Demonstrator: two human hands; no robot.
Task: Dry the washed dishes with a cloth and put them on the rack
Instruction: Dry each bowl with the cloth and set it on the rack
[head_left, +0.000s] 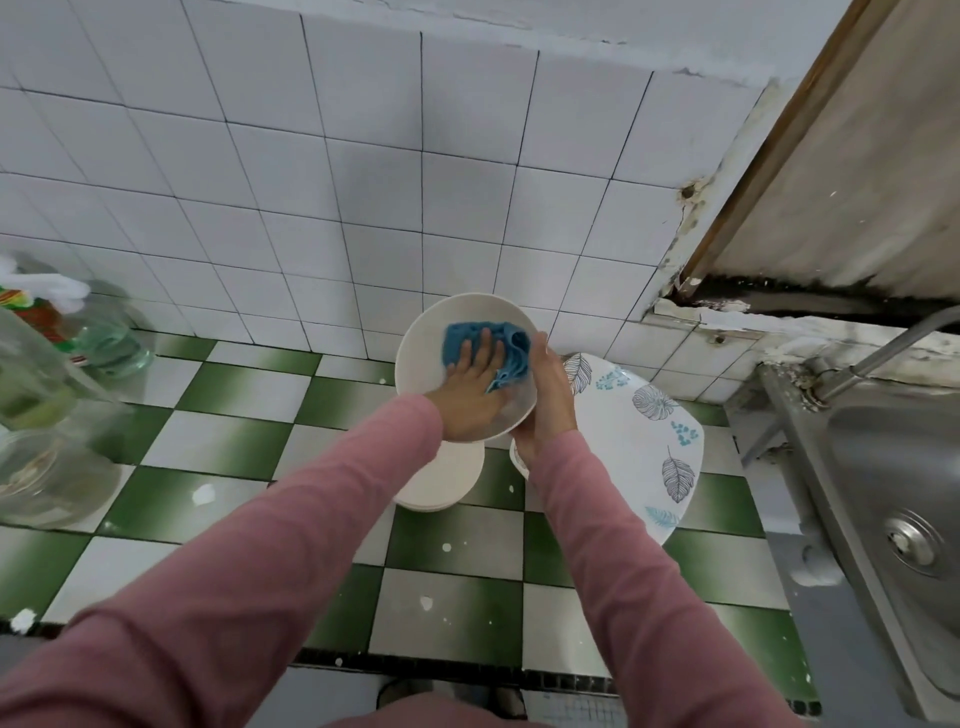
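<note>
The bowl (423, 332) is in the air in front of the tiled wall, above a stack (441, 480) of white dishes that stands on the green and white tiled surface (244, 405). It looks like ceramic or hard plastic; I cannot tell which. In both cases it is stiff, not heavy for one hand, and probably slippery while it is wet. If it is ceramic, a fall on the tiles can break it. The rim is the good place to take it, with the thumb inside and the fingers under the outer wall, because the smooth round wall alone gives little grip.

The cloth (460, 335) is blue, soft and crumpled. It follows the curve of the bowl easily and needs only pressure from a flat palm.

The right hand (548, 395) grips the bowl at its right edge: the thumb lies over the rim, and the fingers seem to go below, where they are hidden. The left hand (470, 387) is inside the bowl with the fingers straight and a little spread, and it presses the cloth against the inner wall; it does not pinch it. Both forearms in pink sleeves reach forward and meet at the bowl.

A plate (641, 431) with leaf prints lies just to the right, below the right hand. The rack is not visible here.
</note>
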